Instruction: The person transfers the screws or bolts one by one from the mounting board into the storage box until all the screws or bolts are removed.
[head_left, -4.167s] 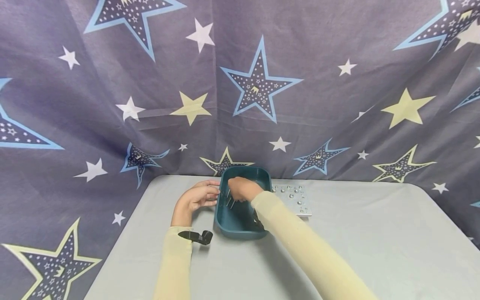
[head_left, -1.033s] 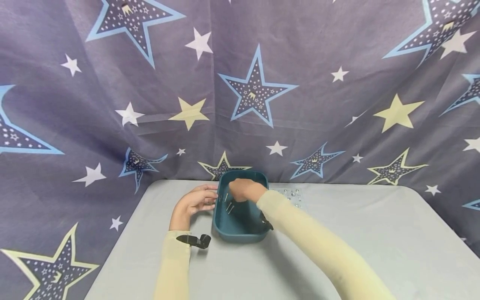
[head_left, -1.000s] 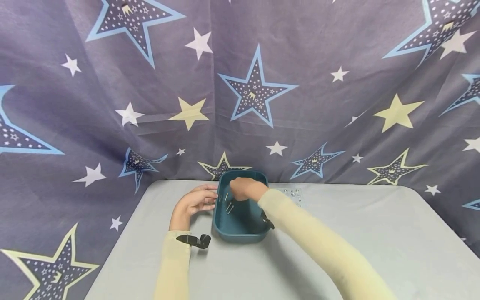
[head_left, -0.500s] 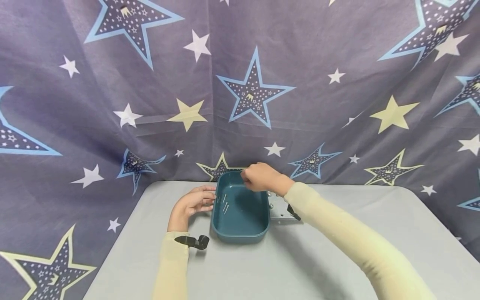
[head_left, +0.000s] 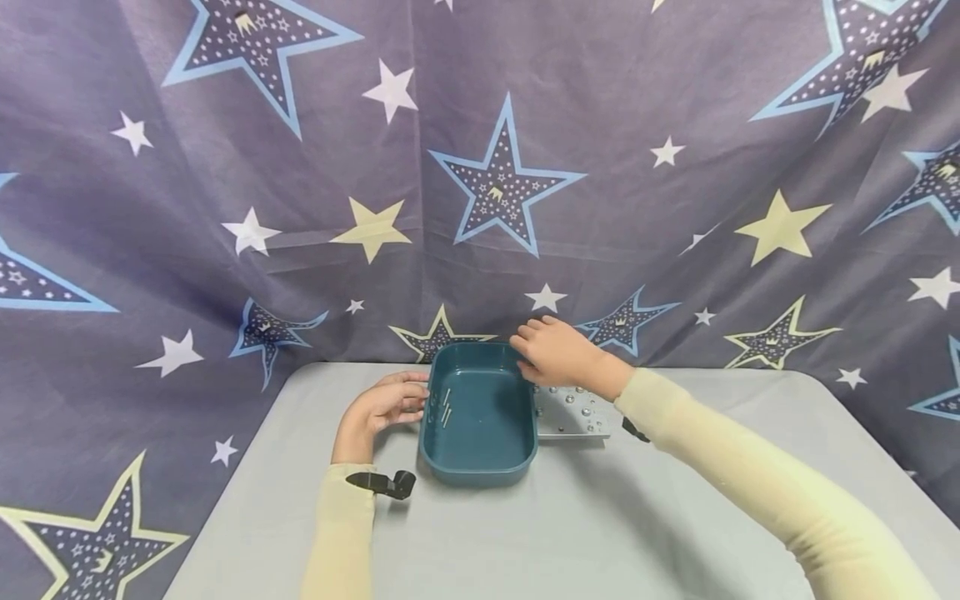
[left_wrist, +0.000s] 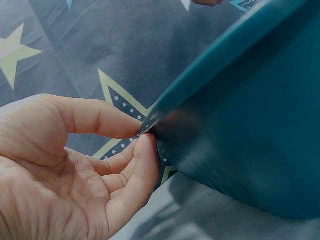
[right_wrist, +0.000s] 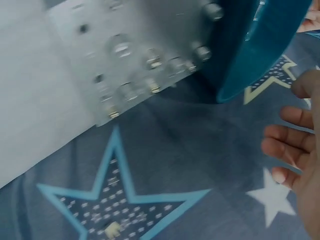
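Note:
A deep teal bin (head_left: 480, 450) stands near the back of the table. Several thin metal screws (head_left: 447, 408) lie inside, by its left wall. My left hand (head_left: 382, 406) is at that side, thumb and a finger pinching the bin's edge in the left wrist view. My right hand (head_left: 558, 354) hovers over the bin's far right corner, fingers loosely bent, with nothing seen in them. Against the bin's right side lies a metal plate (head_left: 555, 422), partly covered by the right hand in the head view. Bolts (right_wrist: 152, 57) of several sizes sit in the plate.
The grey table (head_left: 480, 542) carries the bin and plate at its far edge. A dark curtain (head_left: 675, 208) with star patterns hangs right behind them. Each wrist bears a black camera mount (head_left: 382, 483).
My right hand has come up out of the bin and moved right, over the bin's rim and the plate, its fingers loosening. The left hand keeps its place at the bin's left side.

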